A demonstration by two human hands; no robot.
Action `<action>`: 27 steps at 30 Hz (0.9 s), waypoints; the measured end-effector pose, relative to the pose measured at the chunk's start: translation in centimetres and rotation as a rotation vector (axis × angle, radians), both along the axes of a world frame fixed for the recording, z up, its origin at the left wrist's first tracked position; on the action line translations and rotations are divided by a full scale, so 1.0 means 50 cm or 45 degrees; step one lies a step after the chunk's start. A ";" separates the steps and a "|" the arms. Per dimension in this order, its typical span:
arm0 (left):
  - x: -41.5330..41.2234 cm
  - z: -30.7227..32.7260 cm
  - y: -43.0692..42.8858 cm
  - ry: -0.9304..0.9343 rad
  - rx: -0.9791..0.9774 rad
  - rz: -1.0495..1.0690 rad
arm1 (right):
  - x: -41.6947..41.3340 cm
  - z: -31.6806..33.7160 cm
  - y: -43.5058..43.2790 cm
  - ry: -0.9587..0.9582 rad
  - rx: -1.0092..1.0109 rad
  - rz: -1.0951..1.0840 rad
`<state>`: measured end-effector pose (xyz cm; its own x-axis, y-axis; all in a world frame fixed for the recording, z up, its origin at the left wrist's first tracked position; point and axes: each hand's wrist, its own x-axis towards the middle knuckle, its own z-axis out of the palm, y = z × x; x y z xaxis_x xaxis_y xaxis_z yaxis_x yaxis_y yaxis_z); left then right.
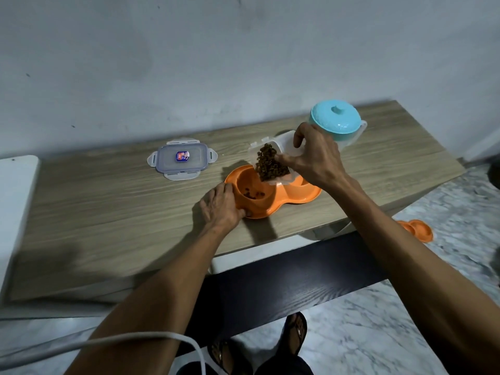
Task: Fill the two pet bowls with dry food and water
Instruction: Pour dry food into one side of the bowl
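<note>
An orange double pet bowl [295, 199] sits on the wooden table [108, 212]. Its left bowl holds a few brown kibbles [253, 194]; its right bowl is partly hidden behind my right hand. My left hand [221, 208] grips the bowl's left rim. My right hand [315, 155] holds a clear plastic container [284, 146] tilted over the left bowl, with dry food [269, 165] sliding toward its mouth. A jug with a turquoise lid [335, 120] stands behind my right hand.
The container's clear clip lid [181, 159] lies flat on the table to the left of the bowl. A second orange double bowl [416, 230] rests on the marble floor at the right. A white cable [135, 339] crosses the foreground. A wall is close behind the table.
</note>
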<state>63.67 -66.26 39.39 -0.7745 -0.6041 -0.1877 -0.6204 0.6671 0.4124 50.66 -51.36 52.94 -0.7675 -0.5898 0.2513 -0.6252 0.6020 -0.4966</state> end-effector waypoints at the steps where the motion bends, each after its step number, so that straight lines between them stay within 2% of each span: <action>1: 0.000 0.000 0.000 -0.001 0.003 0.005 | 0.001 -0.001 -0.001 0.003 -0.001 0.004; 27: 0.004 0.005 0.006 -0.002 0.021 0.013 | 0.002 -0.007 0.014 0.009 -0.047 -0.013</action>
